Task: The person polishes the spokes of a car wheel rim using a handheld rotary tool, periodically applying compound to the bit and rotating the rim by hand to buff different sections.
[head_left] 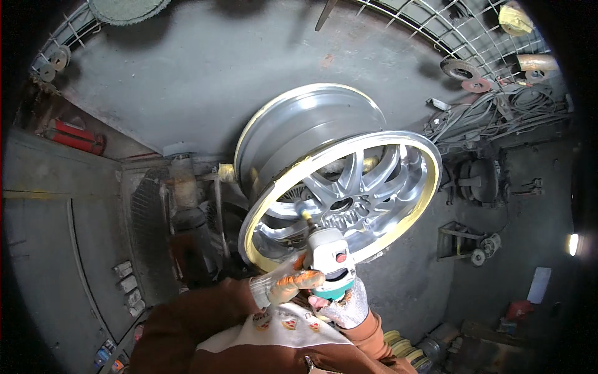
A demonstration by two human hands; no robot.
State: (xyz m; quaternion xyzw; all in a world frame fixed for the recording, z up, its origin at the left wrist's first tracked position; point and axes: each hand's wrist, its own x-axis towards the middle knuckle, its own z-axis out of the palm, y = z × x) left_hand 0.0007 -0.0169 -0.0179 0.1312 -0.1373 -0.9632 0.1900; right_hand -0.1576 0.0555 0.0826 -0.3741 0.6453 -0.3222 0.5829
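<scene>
A silver multi-spoke alloy wheel [353,171] is tilted in front of me, its rim lip ringed with yellow tape [408,221]. Both my hands, in grey gloves with orange patches, hold a white and teal straight grinder [328,248]. My left hand [283,287] is closed around the grinder's left side. Round its teal lower end, my right hand [350,310] is closed too. The grinder's small yellowish tip [306,215] points in among the spokes on the wheel's left side; whether it touches the metal I cannot tell.
Behind the wheel rises a grey wall, with a wire rack [430,28] above it. Coiled cables [523,106] hang at the right. A red fire extinguisher [76,136] is at far left. A metal stand with a motor [467,244] stands right; yellow-edged wheels [403,346] lie below.
</scene>
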